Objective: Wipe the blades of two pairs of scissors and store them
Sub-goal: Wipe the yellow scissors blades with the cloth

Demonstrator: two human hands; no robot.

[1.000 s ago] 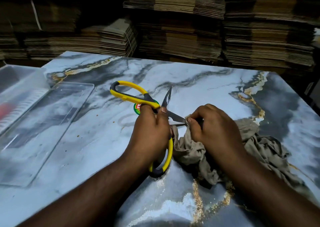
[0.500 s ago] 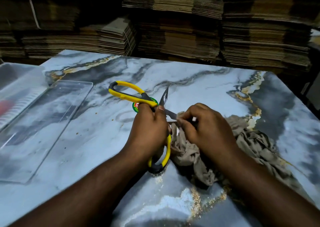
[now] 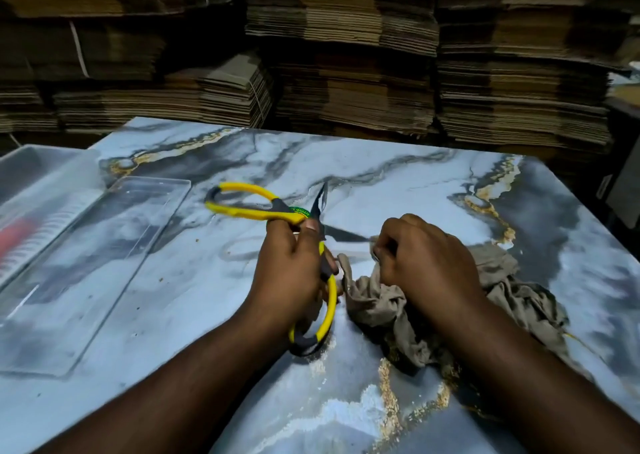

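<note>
Hands: left [image 3: 289, 273] grips scissors [image 3: 277, 211], right [image 3: 426, 263] pinches cloth [image 3: 381, 308].

Yellow-handled scissors [image 3: 277, 212] with dark blades, spread wide open above the marble-patterned counter [image 3: 398, 183]: one blade points up and away, the other points right, its tip buried in a crumpled tan cloth [image 3: 377, 309]. A green round sticker sits at the pivot
</note>
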